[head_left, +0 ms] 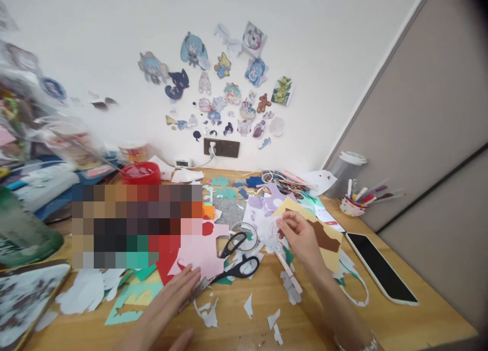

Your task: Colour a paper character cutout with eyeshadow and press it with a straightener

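My left hand (181, 290) lies flat with its fingers stretched out, at the lower edge of a pink paper sheet (202, 244) with cut-out notches. Close to its fingertips rests a pair of black-handled scissors (238, 267), the blades partly covered by the hand. Thumb and fingers of my right hand (299, 234) pinch a small, thin white paper piece (271, 233) above the paper pile. Beneath that hand is a yellow sheet with a brown paper shape (326, 235). A roll of clear tape (246, 236) sits between the two hands.
Paper scraps (208, 313) litter the wooden desk. A phone (381, 267) lies at the right, near a cup of pens (354, 204). A red bowl (142, 173) stands at the back left, a green jar (28, 229) further left. Part of the left side is pixelated.
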Demonstrator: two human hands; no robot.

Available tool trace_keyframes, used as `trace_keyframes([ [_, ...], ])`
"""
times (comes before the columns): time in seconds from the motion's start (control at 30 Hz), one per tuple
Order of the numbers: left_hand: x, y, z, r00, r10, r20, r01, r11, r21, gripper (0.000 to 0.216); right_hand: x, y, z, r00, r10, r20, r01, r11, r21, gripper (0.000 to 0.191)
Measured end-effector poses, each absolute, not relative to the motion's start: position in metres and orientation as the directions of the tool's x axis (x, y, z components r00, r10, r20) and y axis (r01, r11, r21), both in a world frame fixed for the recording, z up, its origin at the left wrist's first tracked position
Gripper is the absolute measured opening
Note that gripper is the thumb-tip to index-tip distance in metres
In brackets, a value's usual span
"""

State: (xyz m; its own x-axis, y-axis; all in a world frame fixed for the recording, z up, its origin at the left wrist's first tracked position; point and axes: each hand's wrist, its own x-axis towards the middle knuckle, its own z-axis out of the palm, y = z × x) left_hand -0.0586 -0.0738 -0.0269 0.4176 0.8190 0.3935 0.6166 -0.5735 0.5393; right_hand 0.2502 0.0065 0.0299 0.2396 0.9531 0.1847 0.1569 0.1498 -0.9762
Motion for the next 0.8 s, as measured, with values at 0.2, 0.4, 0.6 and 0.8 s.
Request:
trace_keyframes([
  [0.2, 0.013, -0.024, 0.024, 0.453, 0.885, -0.112, 0.103, 0.072, 0.992, 0.049, 0.213, -0.019, 0.041, 0.051, 0.982, 0.182, 0.2, 0.169, -0.965, 0.021],
  [0.4, 0.03, -0.005, 0.009, 0.46, 0.877, -0.14, 0.113, 0.098, 0.989, 0.035, 0.246, -0.063, 0.028, -0.147, 0.986, 0.075, 0.495, 0.138, -0.858, 0.023],
  [0.6, 0.014, -0.012, 0.003, 0.442, 0.869, -0.223, 0.153, 0.172, 0.973, 0.037, 0.292, -0.094, -0.006, -0.408, 0.88, 0.242, 0.887, 0.445, -0.124, 0.035],
  [0.8, 0.01, -0.016, -0.004, 0.44, 0.871, -0.219, 0.194, 0.146, 0.97, 0.037, 0.296, -0.088, -0.021, -0.477, 0.822, 0.31, 0.855, 0.516, -0.053, 0.019],
])
